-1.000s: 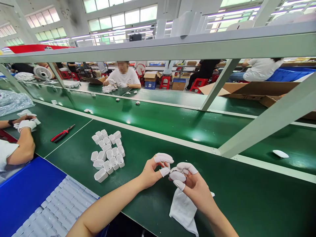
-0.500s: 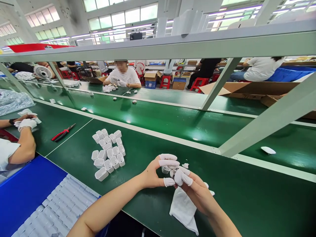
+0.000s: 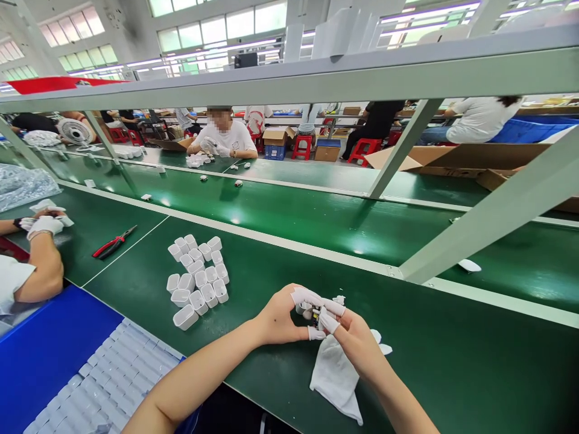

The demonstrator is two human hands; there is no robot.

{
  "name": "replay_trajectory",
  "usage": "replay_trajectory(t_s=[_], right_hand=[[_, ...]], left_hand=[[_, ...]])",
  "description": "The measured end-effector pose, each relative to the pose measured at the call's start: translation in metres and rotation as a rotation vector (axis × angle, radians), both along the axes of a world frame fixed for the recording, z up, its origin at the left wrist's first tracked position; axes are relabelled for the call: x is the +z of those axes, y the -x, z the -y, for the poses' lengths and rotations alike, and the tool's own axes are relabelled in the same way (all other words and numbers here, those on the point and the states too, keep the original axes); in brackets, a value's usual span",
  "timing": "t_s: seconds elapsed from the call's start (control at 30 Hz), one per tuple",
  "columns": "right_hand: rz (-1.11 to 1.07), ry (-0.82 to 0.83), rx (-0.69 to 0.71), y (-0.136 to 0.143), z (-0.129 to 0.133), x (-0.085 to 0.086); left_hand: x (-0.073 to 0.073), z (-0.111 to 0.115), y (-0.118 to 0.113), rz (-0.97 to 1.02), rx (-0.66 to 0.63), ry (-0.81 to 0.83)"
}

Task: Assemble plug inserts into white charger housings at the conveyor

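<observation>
Both hands meet over the green bench around a small white plastic housing (image 3: 315, 316) with dark and yellow electronic parts showing inside. My left hand (image 3: 281, 314), in white finger cots, grips its left side between thumb and fingers. From the right, my right hand (image 3: 355, 337), also in finger cots, pinches the parts at its open side. My fingers cover much of the piece. A white glove (image 3: 335, 380) lies under my right wrist. Just behind the hands rests a small white scrap (image 3: 339, 299).
Several open white plastic cases (image 3: 199, 277) are grouped left of my hands. Red-handled pliers (image 3: 114, 243) lie farther left, near a co-worker's gloved hands (image 3: 47, 222). A blue bin (image 3: 58, 343) holds rows of white parts. A slanted post (image 3: 488, 211) stands right, by a white piece (image 3: 469, 265) on the belt.
My right thumb and fingers have shifted on the housing, so more of its dark and yellow parts show. White pieces on the belt have moved left.
</observation>
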State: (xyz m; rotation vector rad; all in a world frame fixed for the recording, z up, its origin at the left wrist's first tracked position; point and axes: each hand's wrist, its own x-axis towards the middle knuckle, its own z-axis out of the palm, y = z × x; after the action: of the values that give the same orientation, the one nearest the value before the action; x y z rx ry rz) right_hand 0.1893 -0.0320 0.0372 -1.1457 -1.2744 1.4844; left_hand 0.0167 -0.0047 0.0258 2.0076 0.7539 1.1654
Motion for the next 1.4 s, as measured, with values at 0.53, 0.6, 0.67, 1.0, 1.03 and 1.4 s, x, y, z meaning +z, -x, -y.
replay_trajectory(t_s=[0.53, 0.6, 0.67, 1.0, 1.03, 1.4], right_hand=[[0.028, 0.004, 0.052, -0.001, -0.001, -0.009], [0.022, 0.007, 0.024, -0.001, -0.001, -0.008], [0.004, 0.012, 0.003, 0.000, 0.000, -0.005], [-0.130, 0.101, -0.110, 0.005, 0.004, -0.003], [-0.126, 0.089, -0.135, 0.005, 0.004, -0.004], [-0.073, 0.016, -0.025, -0.001, 0.004, 0.000]], left_hand=[[-0.001, -0.001, 0.001, -0.044, 0.004, -0.019], [-0.001, -0.001, 0.001, -0.040, -0.004, -0.020], [0.000, -0.001, 0.001, -0.009, -0.011, 0.006], [-0.003, -0.003, 0.000, -0.054, -0.051, -0.173], [-0.004, -0.004, -0.001, -0.065, -0.036, -0.235], [-0.009, -0.010, 0.000, 0.034, -0.012, -0.366]])
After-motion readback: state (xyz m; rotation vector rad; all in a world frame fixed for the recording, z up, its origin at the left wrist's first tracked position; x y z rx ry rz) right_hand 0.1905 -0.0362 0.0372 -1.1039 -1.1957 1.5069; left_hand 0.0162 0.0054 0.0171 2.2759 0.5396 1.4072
